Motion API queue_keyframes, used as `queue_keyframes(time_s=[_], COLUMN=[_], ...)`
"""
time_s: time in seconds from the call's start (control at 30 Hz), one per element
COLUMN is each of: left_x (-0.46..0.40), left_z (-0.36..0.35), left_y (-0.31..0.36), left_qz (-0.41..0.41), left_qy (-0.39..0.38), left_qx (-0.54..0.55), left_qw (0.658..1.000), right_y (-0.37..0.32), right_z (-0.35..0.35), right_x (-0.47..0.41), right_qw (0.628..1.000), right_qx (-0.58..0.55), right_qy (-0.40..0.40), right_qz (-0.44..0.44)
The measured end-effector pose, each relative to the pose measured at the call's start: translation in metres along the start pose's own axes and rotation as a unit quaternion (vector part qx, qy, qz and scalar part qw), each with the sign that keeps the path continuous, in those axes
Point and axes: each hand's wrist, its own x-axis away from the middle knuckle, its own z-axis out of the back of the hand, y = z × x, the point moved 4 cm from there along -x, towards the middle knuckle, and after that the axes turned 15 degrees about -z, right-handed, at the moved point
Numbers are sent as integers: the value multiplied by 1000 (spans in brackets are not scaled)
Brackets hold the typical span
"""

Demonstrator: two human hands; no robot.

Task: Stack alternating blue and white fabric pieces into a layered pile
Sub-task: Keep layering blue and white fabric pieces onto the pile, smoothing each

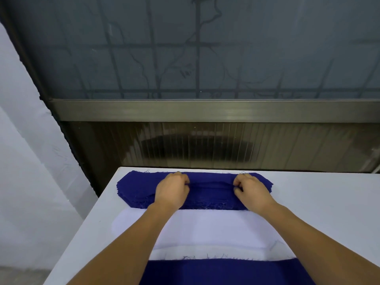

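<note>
A pile of dark blue fabric pieces with frayed edges lies at the far side of the white table. My left hand and my right hand rest on top of it, a forearm's width apart. Both pinch the top blue piece, which wrinkles into a ridge between them. Closer to me lies a stack of white fabric pieces, partly crossed by my forearms. At the near edge, a blue piece tops a layered pile with white showing beneath it.
The table's left edge drops off to the floor beside a white wall. Behind the table stands a window with a metal sill and a ribbed panel below it. Bare white tabletop extends to the right of the fabric.
</note>
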Motion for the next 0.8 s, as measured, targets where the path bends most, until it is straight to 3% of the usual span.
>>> queue_keyframes(time_s=[0.2,0.43,0.8], left_x=[34,71,173], left_z=[31,72,97], left_y=[-75,-74,-23], left_qz=[69,-1,-94], left_qy=[9,60,38], left_qx=[-53,-92,-36], left_qw=[996,994,994], right_y=[12,12,59], right_z=[11,44,63], right_x=[4,44,160], right_qw=[1000,993,994], right_qx=[11,-12,-23], right_qy=[20,93,-6], right_qz=[6,65,109])
